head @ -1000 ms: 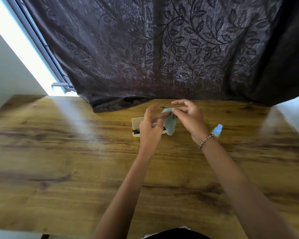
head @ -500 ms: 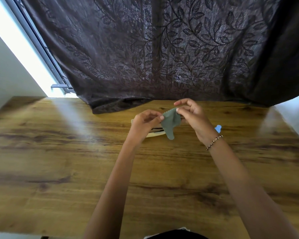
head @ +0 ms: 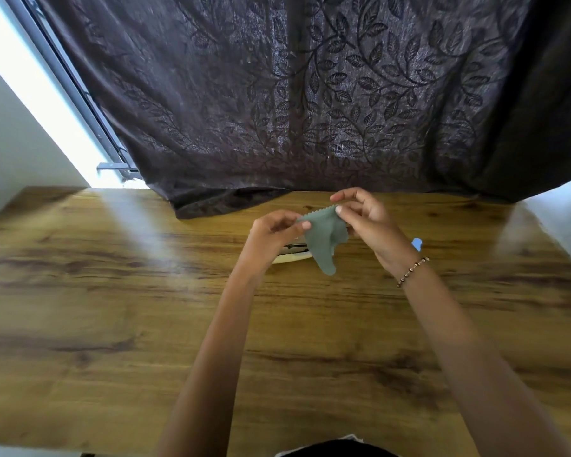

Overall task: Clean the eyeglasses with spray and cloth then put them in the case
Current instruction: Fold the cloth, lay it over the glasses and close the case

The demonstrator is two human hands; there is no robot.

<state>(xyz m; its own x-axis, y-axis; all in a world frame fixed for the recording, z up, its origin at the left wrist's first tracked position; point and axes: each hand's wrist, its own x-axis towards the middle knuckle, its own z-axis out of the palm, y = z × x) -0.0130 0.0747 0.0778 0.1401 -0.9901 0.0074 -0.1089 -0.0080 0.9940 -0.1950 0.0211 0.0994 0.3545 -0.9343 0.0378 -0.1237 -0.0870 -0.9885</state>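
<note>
A small grey-green cleaning cloth (head: 325, 240) with a zigzag edge hangs spread between my hands above the table. My left hand (head: 272, 234) pinches its left corner and my right hand (head: 365, 219) pinches its top right corner. Beneath my left hand lies a cream glasses case (head: 292, 257), mostly hidden, with a dark piece of the eyeglasses (head: 294, 247) showing on it. Behind my right wrist, only the blue cap of the spray bottle (head: 416, 243) shows.
The wooden table (head: 112, 308) stretches wide on both sides and toward me. A dark leaf-patterned curtain (head: 294, 94) hangs at the far edge and drapes onto the table top. A bright window strip (head: 47, 103) is at the left.
The bunched cloth has been drawn open between my two hands. My left hand shifted left and my right hand right, away from each other, and both rose slightly above the case.
</note>
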